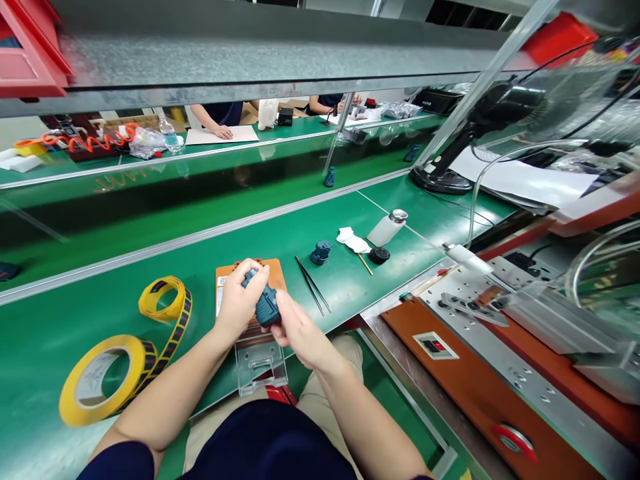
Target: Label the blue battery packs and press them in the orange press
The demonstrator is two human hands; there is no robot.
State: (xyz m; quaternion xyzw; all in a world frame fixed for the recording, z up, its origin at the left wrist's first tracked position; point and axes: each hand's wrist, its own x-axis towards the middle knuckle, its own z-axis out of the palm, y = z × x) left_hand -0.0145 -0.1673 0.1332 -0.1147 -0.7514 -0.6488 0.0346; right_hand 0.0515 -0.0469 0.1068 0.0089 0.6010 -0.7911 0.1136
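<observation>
Between my two hands is a small dark blue-grey plastic housing, tilted over an orange fixture plate. My left hand wraps round its upper left end, thumb on top. The fingers of my right hand close on its lower right end. A clear plastic bracket sticks out from the fixture toward my lap. To the right lie black tweezers and a second blue-grey part standing on the green bench. What the fingers cover of the housing is hidden.
Yellow label tape lies unrolled at left. A white pump bottle, black cap, white cloth and wooden stick sit right. A machine with an orange-brown base borders the bench. Beyond the conveyor, co-workers' hands show.
</observation>
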